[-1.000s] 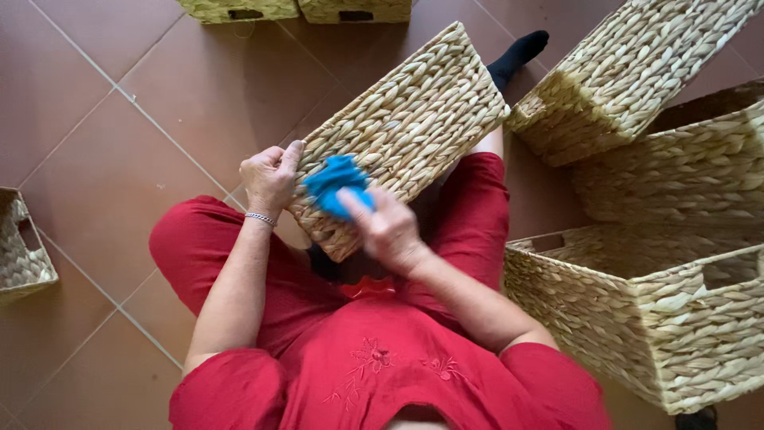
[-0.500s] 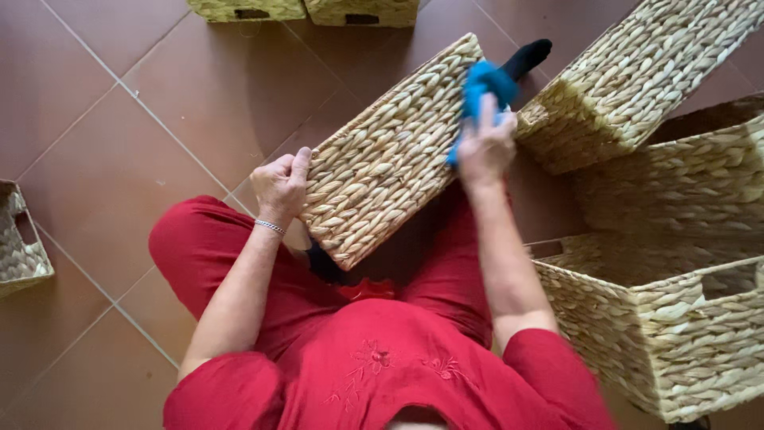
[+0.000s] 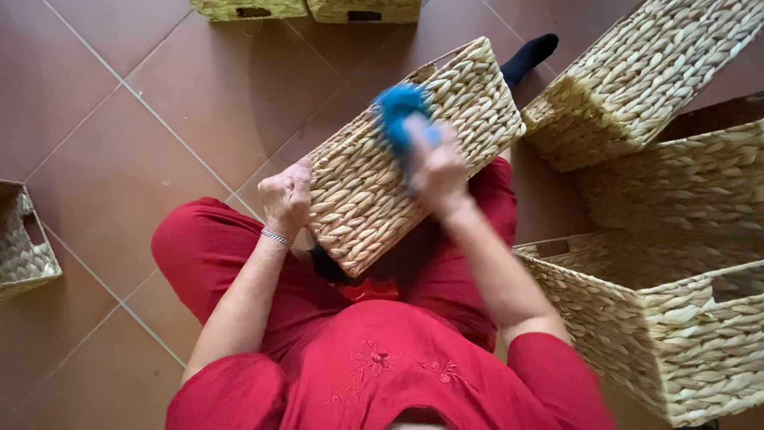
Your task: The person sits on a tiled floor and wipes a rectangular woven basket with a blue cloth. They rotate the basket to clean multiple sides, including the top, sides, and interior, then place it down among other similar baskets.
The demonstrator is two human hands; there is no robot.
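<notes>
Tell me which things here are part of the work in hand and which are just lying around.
In use:
- rectangular woven straw basket on the lap, steadied by the left hand
- fluffy blue cloth, held against it by the right hand

Lying about:
- stacked woven baskets at right
- two baskets at top
- small basket at left

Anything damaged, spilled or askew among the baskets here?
Nothing looks damaged or spilled. The woven basket lies tilted across the lap, steadied by the left hand; the right hand presses a blue cloth on it.

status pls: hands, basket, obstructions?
Left hand grips woven basket edge. Right hand holds blue cloth on basket. Nothing blocking.
</notes>
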